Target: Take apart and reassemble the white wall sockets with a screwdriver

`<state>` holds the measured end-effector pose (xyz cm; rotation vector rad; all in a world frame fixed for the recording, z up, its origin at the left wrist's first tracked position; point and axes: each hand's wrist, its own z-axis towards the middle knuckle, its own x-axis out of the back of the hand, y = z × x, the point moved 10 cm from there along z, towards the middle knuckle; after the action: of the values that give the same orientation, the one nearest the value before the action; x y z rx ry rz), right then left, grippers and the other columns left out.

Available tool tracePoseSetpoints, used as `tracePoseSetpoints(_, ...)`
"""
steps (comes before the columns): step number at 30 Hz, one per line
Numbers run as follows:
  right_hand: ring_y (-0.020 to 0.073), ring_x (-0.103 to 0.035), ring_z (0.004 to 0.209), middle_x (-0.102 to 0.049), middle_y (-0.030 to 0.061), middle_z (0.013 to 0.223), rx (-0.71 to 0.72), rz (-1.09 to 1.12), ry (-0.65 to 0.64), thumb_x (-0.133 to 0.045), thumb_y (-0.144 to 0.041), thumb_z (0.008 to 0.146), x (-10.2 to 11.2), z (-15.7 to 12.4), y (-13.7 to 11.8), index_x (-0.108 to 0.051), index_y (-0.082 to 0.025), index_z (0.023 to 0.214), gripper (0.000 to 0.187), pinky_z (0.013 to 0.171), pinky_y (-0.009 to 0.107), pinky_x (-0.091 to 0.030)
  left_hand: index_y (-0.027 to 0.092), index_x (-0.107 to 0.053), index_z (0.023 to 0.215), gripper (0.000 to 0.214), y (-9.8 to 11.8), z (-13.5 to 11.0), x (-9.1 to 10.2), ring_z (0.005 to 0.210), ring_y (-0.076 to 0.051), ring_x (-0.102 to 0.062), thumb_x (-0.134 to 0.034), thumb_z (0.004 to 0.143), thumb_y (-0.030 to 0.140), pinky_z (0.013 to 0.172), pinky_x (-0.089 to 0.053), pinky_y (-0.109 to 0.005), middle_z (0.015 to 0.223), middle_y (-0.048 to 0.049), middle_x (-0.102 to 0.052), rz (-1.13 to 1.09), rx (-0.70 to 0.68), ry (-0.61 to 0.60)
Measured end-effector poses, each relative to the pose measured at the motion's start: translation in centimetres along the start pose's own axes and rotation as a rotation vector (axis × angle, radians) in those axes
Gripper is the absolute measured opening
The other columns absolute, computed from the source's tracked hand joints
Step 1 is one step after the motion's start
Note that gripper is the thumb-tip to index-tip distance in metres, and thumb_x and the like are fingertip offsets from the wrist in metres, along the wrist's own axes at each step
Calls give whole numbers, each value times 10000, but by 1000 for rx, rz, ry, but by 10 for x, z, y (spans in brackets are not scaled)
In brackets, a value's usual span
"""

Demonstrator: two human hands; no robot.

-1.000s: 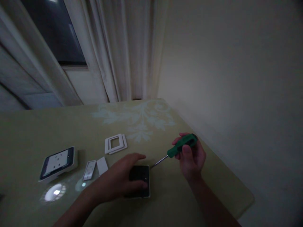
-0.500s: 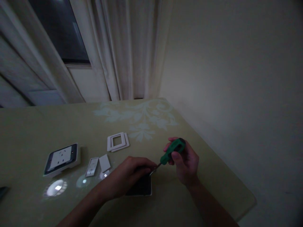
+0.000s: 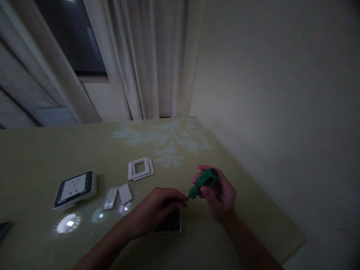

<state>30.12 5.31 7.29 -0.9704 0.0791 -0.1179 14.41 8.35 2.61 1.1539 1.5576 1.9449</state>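
My right hand (image 3: 221, 197) is closed around the green handle of a screwdriver (image 3: 202, 183), whose thin shaft slants down to the left. The fingertips of my left hand (image 3: 159, 208) are pressed together right by the end of that shaft; the tip is hidden there, and I cannot make out what they pinch. Beneath the left hand lies a dark square panel (image 3: 170, 223) with a pale edge, mostly covered by the hand and wrist.
Left on the table (image 3: 213, 240) is a wall socket (image 3: 73, 189) on a white box. Two small white plates, one a tray-like piece (image 3: 110, 198) and one a flat cover (image 3: 125, 194), lie beside stacked white frames (image 3: 140, 168). A wall (image 3: 275, 112) borders the right side.
The screwdriver has shifted slightly left and down, and its tip has gone from plain view to behind my left fingertips. My left hand has moved a little to the right.
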Motion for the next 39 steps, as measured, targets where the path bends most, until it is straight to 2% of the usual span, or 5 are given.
tracePoseSetpoints(11, 165, -659, 797, -721, 34, 1004, 76, -91, -148, -724, -493, 1022, -16, 2, -19, -624, -355, 1529, 535, 691, 269, -595, 233, -794, 1130, 219, 9, -3, -2, 1008, -198, -759, -584, 1080, 269, 907, -540, -281, 1103, -28, -844, -23, -11, -33)
tracePoseSetpoints(20, 178, -710, 842, -781, -1, 1059, 5, -181, -237, -850, -274, 924, -41, -5, -20, -461, -431, 1630, 821, 720, 294, -583, 180, -727, 846, 349, -8, -1, 8, 729, -171, -579, -782, 931, 514, 685, -444, -270, 759, 11, -674, -150, 32, 90)
tracePoseSetpoints(27, 143, -682, 756, -799, -18, 1008, -8, -222, -200, -837, -269, 937, -45, -5, -16, -501, -413, 1598, 755, 654, 254, -554, 188, -769, 1021, 319, 9, -6, 8, 918, -227, -668, -625, 1059, 471, 843, -524, -320, 938, -30, -759, -63, -20, 3)
tracePoseSetpoints(32, 150, -670, 735, -785, -7, 987, -16, -228, -196, -826, -287, 939, -47, -4, -14, -529, -377, 1580, 712, 640, 268, -542, 187, -764, 967, 243, 5, -4, 15, 877, -233, -689, -747, 975, 429, 849, -551, -340, 872, -20, -754, -83, 7, 163)
tracePoseSetpoints(39, 176, -682, 736, -805, 37, 974, -104, -176, -156, -811, -333, 950, -42, -8, -2, -620, -290, 1460, 546, 619, 290, -529, 272, -716, 1278, 367, 18, -11, 23, 1211, -282, -685, -807, 939, 375, 1086, -519, -431, 1294, -60, -760, -29, 30, 25)
